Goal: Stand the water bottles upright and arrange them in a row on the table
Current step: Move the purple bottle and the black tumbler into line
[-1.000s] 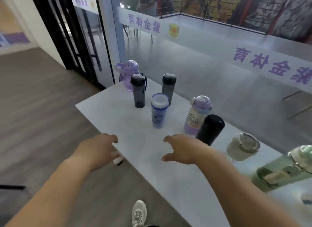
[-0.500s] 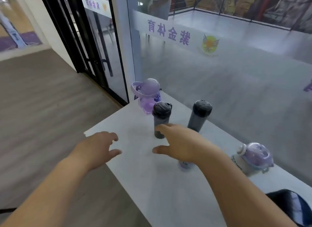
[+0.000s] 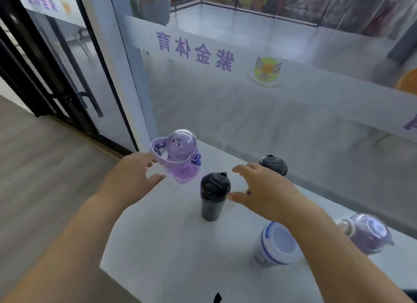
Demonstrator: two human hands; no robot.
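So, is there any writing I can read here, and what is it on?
"紫金体育": purple, seen mirrored, on the frosted band of the glass wall.
Purple characters on the door's band: too blurred to read.
Small print under the winged logo: too small.
Cut-off purple character at the right edge: unreadable.
White and blue bottle: nothing legible.

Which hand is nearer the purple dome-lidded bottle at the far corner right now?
Left. The left hand has its fingertips at the strap of the purple bottle; contact is unclear. The right hand is off to its right, beyond the dark bottle.
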